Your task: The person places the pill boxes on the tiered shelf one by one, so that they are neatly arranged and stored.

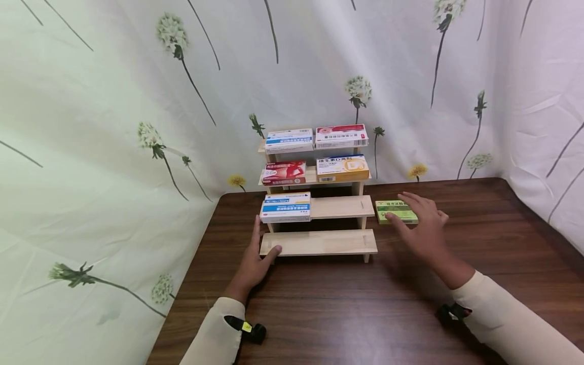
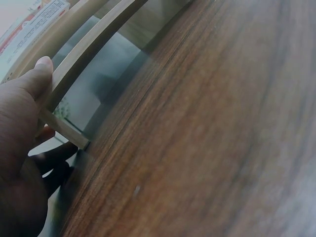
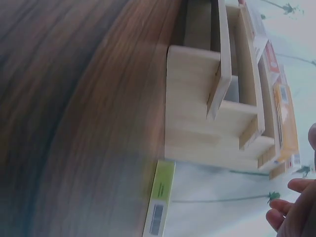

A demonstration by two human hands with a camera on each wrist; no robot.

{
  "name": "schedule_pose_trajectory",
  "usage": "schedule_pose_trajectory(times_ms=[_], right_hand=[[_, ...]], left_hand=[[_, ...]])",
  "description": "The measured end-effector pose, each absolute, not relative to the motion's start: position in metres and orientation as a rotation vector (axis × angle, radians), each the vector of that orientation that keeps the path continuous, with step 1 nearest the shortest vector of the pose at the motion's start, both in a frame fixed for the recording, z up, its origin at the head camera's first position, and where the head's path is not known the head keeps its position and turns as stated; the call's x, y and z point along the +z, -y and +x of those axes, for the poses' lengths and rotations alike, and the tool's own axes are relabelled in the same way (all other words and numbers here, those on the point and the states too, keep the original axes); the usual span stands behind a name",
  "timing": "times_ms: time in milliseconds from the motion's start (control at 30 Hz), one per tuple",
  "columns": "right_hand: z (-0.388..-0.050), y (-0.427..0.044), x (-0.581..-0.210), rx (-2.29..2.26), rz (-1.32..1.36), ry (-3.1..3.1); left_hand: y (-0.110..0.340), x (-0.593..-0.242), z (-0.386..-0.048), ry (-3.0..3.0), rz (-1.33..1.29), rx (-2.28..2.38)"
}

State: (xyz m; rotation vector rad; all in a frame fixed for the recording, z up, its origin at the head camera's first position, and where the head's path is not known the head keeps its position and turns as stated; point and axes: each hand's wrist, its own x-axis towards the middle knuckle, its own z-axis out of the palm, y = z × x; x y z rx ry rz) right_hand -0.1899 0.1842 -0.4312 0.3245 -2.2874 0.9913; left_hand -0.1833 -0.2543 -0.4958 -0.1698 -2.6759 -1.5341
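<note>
At its bottom left end, my left hand [image 1: 252, 264] grips the wooden step rack [image 1: 321, 244], thumb over the lowest tier and fingers along the side. The left wrist view shows that thumb [image 2: 38, 78] on the board's edge. My right hand [image 1: 426, 228] hovers at the light green medicine box [image 1: 387, 207], thumb and fingers spread apart around it with nothing held. The box lies flat on the table, right of the rack, partly hidden by the hand. In the right wrist view, the green box [image 3: 161, 190] shows its end beside the rack.
Upper tiers carry a blue-and-white box [image 1: 286, 207], a red box [image 1: 284, 173], an orange-and-white box [image 1: 342, 168], a white-and-blue box [image 1: 289, 141] and a red-and-white box [image 1: 341, 137]. The brown table [image 1: 315, 309] meets a flower-printed cloth [image 1: 310, 76] behind.
</note>
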Motion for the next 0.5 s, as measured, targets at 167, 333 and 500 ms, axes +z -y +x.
schedule_pose_trajectory(times_ms=[167,333,500], right_hand=[[-0.193,-0.197,-0.431,0.976,0.276,2.319],[-0.195,-0.207,-0.431,0.968,0.249,2.360],[-0.200,-0.216,-0.436,1.005,0.252,2.398]], left_hand=[[0.254,-0.496,-0.184,2.670,-0.180,-1.533],[0.254,-0.496,-0.183,2.675,-0.185,-1.524],[0.254,-0.496,-0.183,2.677,-0.183,-1.524]])
